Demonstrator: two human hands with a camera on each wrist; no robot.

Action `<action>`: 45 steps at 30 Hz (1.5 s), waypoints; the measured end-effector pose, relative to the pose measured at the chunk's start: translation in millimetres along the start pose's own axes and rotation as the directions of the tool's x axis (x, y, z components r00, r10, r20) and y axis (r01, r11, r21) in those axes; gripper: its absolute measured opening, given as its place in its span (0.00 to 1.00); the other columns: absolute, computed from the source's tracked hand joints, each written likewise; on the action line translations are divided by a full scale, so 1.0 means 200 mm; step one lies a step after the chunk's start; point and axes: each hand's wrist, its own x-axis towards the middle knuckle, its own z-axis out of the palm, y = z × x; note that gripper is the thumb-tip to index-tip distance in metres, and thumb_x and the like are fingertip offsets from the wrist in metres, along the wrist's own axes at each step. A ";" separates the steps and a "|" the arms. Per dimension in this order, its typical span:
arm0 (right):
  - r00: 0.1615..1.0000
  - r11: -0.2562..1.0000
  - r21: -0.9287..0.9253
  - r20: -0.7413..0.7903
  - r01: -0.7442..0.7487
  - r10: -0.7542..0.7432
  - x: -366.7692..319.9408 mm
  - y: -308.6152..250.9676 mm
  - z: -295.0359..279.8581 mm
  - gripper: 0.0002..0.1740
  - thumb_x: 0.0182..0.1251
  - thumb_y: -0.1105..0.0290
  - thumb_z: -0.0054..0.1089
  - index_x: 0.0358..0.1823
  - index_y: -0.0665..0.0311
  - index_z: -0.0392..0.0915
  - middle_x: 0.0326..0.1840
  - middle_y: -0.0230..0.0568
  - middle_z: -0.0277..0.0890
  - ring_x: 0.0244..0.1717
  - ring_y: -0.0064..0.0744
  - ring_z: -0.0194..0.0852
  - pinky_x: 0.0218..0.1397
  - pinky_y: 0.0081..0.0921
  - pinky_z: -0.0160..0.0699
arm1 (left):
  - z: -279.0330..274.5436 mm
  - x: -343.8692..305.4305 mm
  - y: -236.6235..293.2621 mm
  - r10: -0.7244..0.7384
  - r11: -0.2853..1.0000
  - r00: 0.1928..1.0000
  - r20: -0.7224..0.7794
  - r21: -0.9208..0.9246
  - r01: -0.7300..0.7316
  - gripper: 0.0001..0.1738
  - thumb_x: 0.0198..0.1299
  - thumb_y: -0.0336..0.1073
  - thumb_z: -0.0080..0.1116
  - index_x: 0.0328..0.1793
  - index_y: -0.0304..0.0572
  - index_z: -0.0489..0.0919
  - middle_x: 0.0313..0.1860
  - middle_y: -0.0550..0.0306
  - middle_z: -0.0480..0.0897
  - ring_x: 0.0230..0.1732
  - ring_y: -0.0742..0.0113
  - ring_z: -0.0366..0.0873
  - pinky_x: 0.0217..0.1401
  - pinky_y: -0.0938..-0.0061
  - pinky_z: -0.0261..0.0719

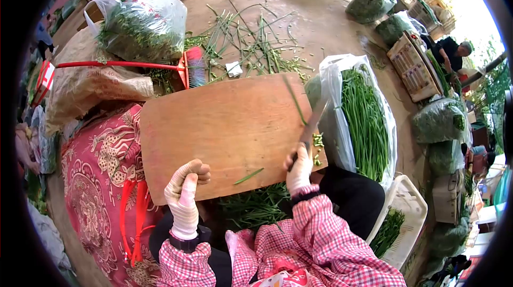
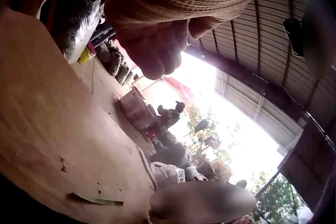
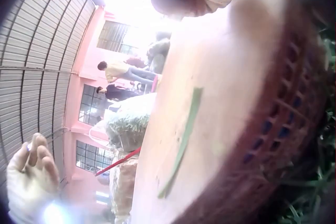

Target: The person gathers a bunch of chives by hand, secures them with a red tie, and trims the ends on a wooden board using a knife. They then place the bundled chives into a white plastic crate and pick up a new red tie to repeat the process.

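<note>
A wooden board (image 1: 224,126) lies across in front of the person. At its right end the gloved right hand (image 1: 299,169) grips the handle of a knife (image 1: 314,124), whose blade points away toward the far right corner. A long green stalk (image 1: 295,100) runs beside the blade, and short cut bits (image 1: 318,141) gather at the board's right edge. Over the near left part of the board, the gloved left hand (image 1: 186,188) is raised with loosely bent fingers and nothing visible in them. One flat green leaf piece (image 1: 248,176) lies near the front edge, also seen in the right wrist view (image 3: 184,142).
A plastic bag of long green stalks (image 1: 366,121) stands right of the board, above a white crate (image 1: 403,217) with greens. Patterned red cloth (image 1: 101,180) and a red-handled broom (image 1: 189,68) are on the left. Stalks litter the floor (image 1: 256,41) beyond.
</note>
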 end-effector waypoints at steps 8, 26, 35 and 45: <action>0.986 0.984 -0.133 -0.104 0.119 -0.134 -0.39 0.01 -0.41 0.09 0.67 0.65 0.56 0.44 0.56 0.69 0.22 0.27 0.60 0.14 0.24 0.57 0.14 0.26 0.66 | -0.06 -0.03 0.08 -0.002 0.997 0.997 -0.077 -0.071 -0.003 0.13 0.69 0.29 0.53 0.54 0.31 0.81 0.44 0.53 0.86 0.43 0.70 0.83 0.50 0.74 0.82; 0.595 -0.311 -0.610 0.789 0.729 -0.153 0.49 -0.14 0.03 0.33 0.66 0.71 0.61 0.73 0.56 0.64 0.56 0.54 0.77 0.56 0.53 0.76 0.60 0.40 0.74 | -1.62 -0.51 -0.34 0.490 0.249 0.776 -0.396 0.917 0.311 0.24 0.50 0.33 0.68 0.55 0.39 0.79 0.56 0.47 0.80 0.59 0.49 0.76 0.67 0.58 0.71; 0.639 0.341 -0.600 0.769 0.724 -0.003 0.16 -0.04 -0.04 0.22 0.72 0.77 0.54 0.67 0.61 0.73 0.52 0.34 0.77 0.47 0.22 0.73 0.52 0.21 0.75 | -1.77 -0.58 -0.39 0.290 -0.086 0.947 -0.137 0.982 0.169 0.28 0.50 0.35 0.62 0.62 0.46 0.75 0.63 0.50 0.74 0.67 0.50 0.68 0.72 0.52 0.62; 0.452 0.496 -0.538 0.843 0.682 0.292 -0.50 0.19 0.51 0.16 0.71 0.78 0.53 0.58 0.70 0.78 0.40 0.36 0.81 0.42 0.24 0.78 0.52 0.22 0.78 | -1.75 -0.58 -0.52 0.028 -0.205 0.922 -0.385 0.901 0.382 0.19 0.55 0.39 0.60 0.54 0.47 0.77 0.41 0.52 0.79 0.45 0.52 0.78 0.53 0.57 0.74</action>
